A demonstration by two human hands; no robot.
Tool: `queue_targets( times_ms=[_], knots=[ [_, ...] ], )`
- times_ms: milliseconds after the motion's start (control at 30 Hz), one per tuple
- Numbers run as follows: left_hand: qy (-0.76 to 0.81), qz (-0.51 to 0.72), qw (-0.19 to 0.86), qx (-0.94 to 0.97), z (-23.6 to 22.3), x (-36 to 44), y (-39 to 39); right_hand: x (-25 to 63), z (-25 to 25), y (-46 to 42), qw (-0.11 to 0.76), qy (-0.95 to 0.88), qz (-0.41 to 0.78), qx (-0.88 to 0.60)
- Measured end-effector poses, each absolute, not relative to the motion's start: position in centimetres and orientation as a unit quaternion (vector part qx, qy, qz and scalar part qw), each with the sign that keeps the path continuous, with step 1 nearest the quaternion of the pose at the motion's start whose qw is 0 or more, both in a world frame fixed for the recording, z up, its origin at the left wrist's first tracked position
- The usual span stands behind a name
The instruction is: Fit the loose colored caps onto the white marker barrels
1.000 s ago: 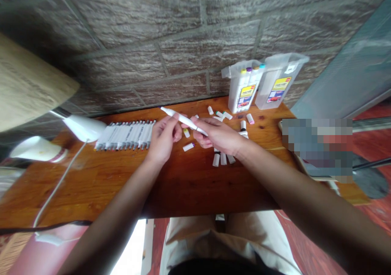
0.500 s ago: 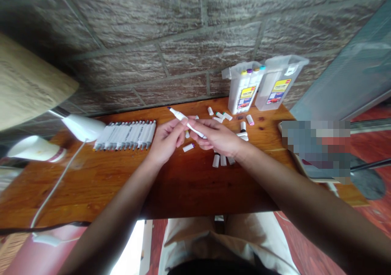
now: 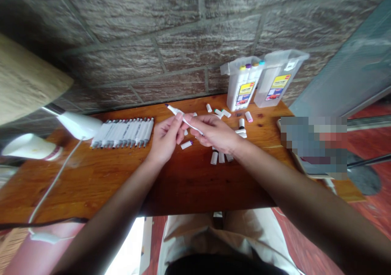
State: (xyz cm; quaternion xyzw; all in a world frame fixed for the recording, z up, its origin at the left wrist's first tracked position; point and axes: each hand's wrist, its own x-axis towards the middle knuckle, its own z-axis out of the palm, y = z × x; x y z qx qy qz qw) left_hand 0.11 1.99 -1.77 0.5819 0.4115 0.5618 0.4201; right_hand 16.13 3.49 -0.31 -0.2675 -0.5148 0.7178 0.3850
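Note:
Between my two hands is a white marker (image 3: pixel 175 111), uncapped, its dark purple-blue tip pointing up and left. My left hand (image 3: pixel 166 138) pinches the barrel near the tip end with thumb and fingers. Farther down, my right hand (image 3: pixel 215 132) is closed round the other end of the same marker. Just below the hands a white cap (image 3: pixel 186 145) with a purple end lies on the wooden table (image 3: pixel 195 185). More loose caps lie around, among them a black-banded cap (image 3: pixel 214 157) below my right hand and a pink-ended cap (image 3: pixel 249 116) beyond it.
A row of capped markers (image 3: pixel 122 133) lies at left beside a white lamp (image 3: pixel 77 125) and a paper cup (image 3: pixel 33 147). At the back right stand a clear case with several markers (image 3: pixel 242 86) and a second clear case (image 3: pixel 271 81). Behind is a brick wall (image 3: pixel 180 55).
My left thumb has shifted up along the marker toward its tip. Both hands keep hold of it, and the whole view has moved slightly.

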Motion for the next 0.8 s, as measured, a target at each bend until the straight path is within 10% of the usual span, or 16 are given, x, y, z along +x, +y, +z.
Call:
queue_targets(
  times_ms=[800],
  knots=[
    [0.398,0.554,0.41,0.606,-1.95,-0.05,2.01,16.16,-0.27,3.51,0.429,-0.548,0.65,-0.305]
  ],
)
